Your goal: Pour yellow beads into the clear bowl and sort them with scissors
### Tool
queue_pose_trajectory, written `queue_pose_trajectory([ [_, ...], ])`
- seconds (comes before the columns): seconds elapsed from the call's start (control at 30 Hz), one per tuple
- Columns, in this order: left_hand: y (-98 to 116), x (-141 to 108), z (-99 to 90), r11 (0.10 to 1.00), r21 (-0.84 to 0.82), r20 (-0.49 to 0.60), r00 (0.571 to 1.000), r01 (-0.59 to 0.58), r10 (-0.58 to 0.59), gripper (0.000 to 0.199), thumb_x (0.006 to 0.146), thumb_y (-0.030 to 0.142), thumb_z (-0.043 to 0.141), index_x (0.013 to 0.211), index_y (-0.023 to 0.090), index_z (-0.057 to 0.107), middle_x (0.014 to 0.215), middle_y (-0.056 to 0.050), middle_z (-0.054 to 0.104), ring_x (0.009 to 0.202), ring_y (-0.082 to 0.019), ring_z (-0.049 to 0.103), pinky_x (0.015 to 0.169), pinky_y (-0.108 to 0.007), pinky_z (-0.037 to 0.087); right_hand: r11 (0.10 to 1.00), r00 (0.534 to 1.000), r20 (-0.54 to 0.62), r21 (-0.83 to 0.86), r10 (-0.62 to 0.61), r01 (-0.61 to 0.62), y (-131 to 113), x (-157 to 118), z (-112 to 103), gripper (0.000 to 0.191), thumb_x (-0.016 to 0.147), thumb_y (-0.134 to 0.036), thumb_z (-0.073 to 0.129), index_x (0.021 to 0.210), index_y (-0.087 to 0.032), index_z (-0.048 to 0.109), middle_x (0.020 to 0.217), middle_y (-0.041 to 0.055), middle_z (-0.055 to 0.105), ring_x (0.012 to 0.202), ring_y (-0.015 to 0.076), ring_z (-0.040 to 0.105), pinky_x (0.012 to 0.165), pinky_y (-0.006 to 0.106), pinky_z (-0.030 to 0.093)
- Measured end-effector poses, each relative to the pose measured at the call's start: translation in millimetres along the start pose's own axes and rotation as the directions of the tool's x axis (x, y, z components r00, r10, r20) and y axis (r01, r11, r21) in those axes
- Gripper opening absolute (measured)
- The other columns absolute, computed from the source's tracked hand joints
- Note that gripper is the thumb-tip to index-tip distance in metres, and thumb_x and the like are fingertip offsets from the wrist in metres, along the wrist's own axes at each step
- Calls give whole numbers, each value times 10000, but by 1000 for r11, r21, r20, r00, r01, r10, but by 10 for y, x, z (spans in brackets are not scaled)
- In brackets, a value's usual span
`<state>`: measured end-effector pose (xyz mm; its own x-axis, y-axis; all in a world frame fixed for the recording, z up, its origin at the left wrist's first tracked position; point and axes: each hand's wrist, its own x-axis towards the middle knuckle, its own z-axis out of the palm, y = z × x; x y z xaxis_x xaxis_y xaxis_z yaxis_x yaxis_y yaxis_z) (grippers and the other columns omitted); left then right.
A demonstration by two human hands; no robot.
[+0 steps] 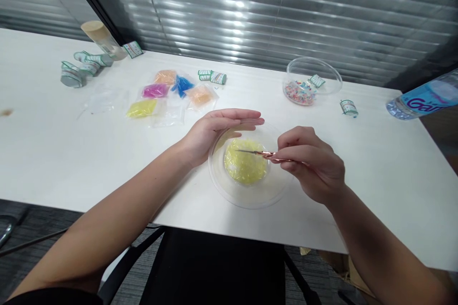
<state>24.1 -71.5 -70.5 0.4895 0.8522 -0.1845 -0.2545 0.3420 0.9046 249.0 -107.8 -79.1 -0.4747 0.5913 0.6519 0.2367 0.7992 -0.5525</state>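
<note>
Pinched between thumb and fingers, the right hand (311, 167) has a narrow hold on a small pair of scissors with copper-coloured handles and slim grey metal blades (265, 154); whether any finger sits through a loop, I cannot tell. The left hand (223, 126) is loosely cupped, its fingers spread long around the far left side of a wide, round bowl of clear plastic (255, 207).

The scissors should prove light and stiff, smooth enough to slip a little, with fine tips that want care — best taken by the handles, well back from the points. The bowl looks light and slightly flexible, easily pushed along, so its rim or outer wall is the place to steady it. The short, shiny yellow pieces (246, 169) inside are probably light and apt to scatter.

The scissors are above the bowl, which stands on the white, smooth-topped desk (89, 152) by its near edge, well apart from the far right corner. Their long axis runs almost parallel to that near edge — tips pointing left, over the yellow pieces, and handles trailing right into the hand, slightly nearer the wearer
</note>
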Motion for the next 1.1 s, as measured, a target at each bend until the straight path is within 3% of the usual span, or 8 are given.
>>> queue_pose_trajectory([
  [0.1,-2,-5,-9,1000,12,-2,1000,-7,7,302,852,207,550,1096,179,725,1218,-94,676,1268,-289,524,1092,-421,298,991,1000,-15,132,6,-4,4,5,-3,147,914,-185,578,999,-257,674,849,17,610,744,148,564,663,339,413],
  [0.2,-2,-8,-8,1000,0,-4,1000,-13,13,301,849,206,562,1099,168,724,1211,-103,679,1258,-291,536,1089,-419,316,988,988,-153,152,37,-13,5,22,8,162,893,-154,600,983,-253,692,822,21,615,728,149,560,610,318,423],
  [0.33,0,-6,7,1000,-26,-11,1000,-17,17,304,832,177,570,1089,143,729,1210,-121,676,1247,-298,551,1070,-406,366,993,911,-396,76,114,-91,8,46,48,155,900,-155,591,911,-261,702,803,28,624,742,162,580,591,314,461],
  [0.43,-1,-4,18,1000,-19,-26,999,-20,19,301,829,172,578,1085,143,734,1199,-124,681,1238,-296,561,1083,-412,364,986,868,-471,27,156,-163,16,46,73,117,907,-208,597,870,-260,695,794,30,626,733,170,593,587,324,489],
  [0.7,-26,-1,49,1000,-24,-65,998,-2,0,288,846,193,585,1094,149,725,1201,-114,682,1255,-291,544,1090,-416,353,937,832,-435,100,344,-335,4,15,100,105,915,-266,601,862,-249,691,822,44,648,744,168,618,611,318,512],
  [0.93,-62,-4,71,996,-85,-114,993,-2,-7,281,843,197,593,1088,163,728,1224,-101,672,1263,-284,536,1072,-393,373,870,748,-445,275,493,-410,-5,8,116,111,911,-309,611,865,-245,690,843,50,657,742,157,621,533,269,489],
  [1.1,-81,-4,74,994,-106,-128,992,-14,0,270,852,187,581,1075,167,732,1208,-89,680,1224,-269,562,1055,-381,382,835,717,-429,323,549,-446,-45,16,131,109,906,-310,618,861,-238,685,844,47,662,671,128,599,522,254,495],
])
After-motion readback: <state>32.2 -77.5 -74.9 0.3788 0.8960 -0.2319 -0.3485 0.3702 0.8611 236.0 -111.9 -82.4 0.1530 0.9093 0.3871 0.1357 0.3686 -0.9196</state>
